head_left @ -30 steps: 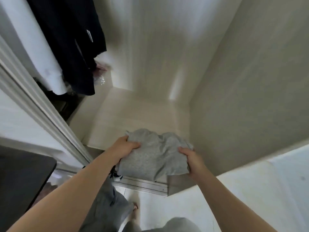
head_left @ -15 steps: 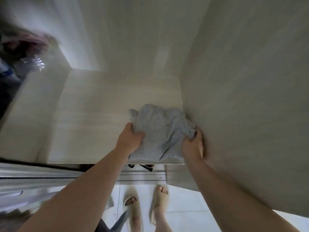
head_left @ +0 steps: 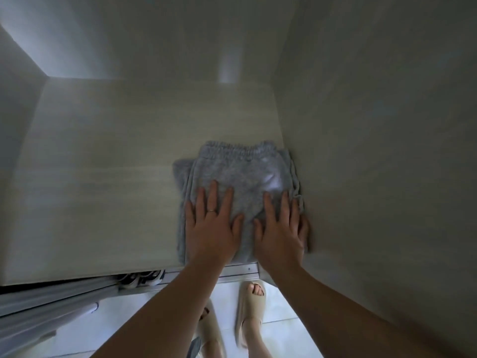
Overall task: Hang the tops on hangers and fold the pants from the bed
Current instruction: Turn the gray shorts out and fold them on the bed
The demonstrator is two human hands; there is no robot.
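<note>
Shelf (head_left: 103,189) carries folded pants (head_left: 240,174) at its front right corner, waistband rearward; left hand (head_left: 214,228) and right hand (head_left: 280,233) press flat, fingers straight, on the near half.

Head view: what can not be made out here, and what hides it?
All in the head view.
Grey pants: near half covered by the left hand and right hand.
Dark striped thing below the shelf: mostly hidden by the shelf front.
Left sandal: behind the left forearm, cut by the bottom edge.
</note>
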